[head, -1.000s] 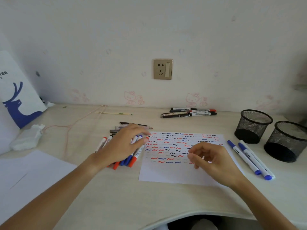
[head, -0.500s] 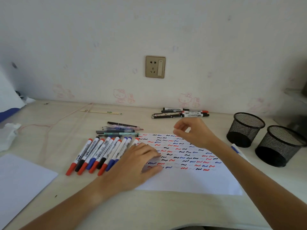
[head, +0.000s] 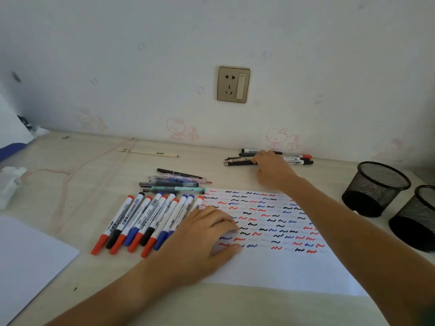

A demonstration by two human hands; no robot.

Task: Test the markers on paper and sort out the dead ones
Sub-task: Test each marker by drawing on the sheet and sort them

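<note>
White blank paper [head: 28, 260] lies at the bench's [head: 94, 175] left front edge. Right of it a row of capped markers [head: 146, 220] lies side by side, just left of the test sheet [head: 270, 267] covered in red, blue and black squiggles. The left hand [head: 202, 241] rests flat on that sheet, grip released. The right hand [head: 270, 170] reaches a marker cluster [head: 240, 160] at the back edge; its grip cannot be told. Two mesh cups [head: 376, 187] stand near the right edge.

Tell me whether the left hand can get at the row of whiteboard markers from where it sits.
Probably yes: the left hand rests on the test sheet right beside the marker row, and nothing lies between them.
</note>
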